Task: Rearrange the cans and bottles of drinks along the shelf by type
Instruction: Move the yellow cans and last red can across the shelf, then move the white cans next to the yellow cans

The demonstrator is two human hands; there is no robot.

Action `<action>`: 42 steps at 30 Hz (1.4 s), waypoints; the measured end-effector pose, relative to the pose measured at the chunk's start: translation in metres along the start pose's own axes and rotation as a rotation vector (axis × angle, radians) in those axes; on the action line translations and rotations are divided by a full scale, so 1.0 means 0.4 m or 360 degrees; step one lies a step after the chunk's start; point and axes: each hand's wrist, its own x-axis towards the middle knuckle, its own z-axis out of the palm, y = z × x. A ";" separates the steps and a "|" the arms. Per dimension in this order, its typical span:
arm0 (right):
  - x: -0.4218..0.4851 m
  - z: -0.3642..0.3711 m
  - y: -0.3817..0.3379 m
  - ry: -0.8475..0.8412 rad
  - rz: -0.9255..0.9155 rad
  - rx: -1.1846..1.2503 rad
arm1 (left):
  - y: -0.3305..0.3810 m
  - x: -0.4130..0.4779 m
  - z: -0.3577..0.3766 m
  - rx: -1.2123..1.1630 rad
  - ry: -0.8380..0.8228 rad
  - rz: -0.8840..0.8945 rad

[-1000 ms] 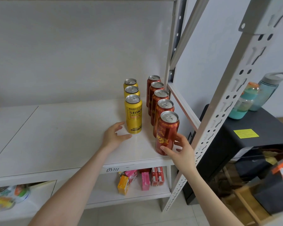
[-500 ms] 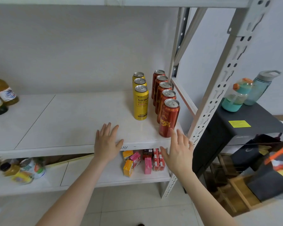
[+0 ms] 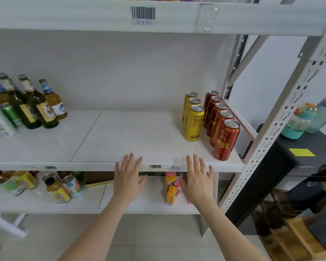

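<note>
Left hand (image 3: pixel 129 180): flat, fingers straight and spread, holding nothing, fingertips over the shelf (image 3: pixel 83 165) front edge.
Right hand (image 3: pixel 198 182): at 3 o'clock from the left, equally flat and empty.
Red cans (image 3: pixel 226 140): five upright in a front-to-back row, at 1 o'clock from the right hand.
Yellow cans (image 3: pixel 195 123): three upright, just beside the red row at its 9 o'clock.
Bottles (image 3: pixel 36 106): upright cluster at 10 o'clock, well apart from the cans.

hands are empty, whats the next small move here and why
Probably reach the left hand toward the green can at the far left: it stands among the bottles, while the yellow cans and red cans at the right already form separate rows.
</note>
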 end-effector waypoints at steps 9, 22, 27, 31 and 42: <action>0.024 0.058 -0.323 0.0029 -0.0007 0.0061 | -0.297 -0.034 -0.032 0.0047 -0.0105 0.0064; 0.073 0.096 -0.671 0.0013 -0.0032 0.0097 | -0.617 -0.022 -0.080 -0.0010 -0.0140 0.0037; 0.117 0.144 -0.797 0.0036 0.0044 0.0058 | -0.732 0.029 -0.085 -0.0015 -0.0168 0.0026; 0.153 0.175 -0.915 0.0043 0.0022 0.0023 | -0.857 0.064 -0.105 0.0013 -0.0220 0.0035; 0.197 0.228 -1.328 0.0032 -0.0001 0.0012 | -1.287 0.066 -0.127 0.0048 -0.0240 0.0071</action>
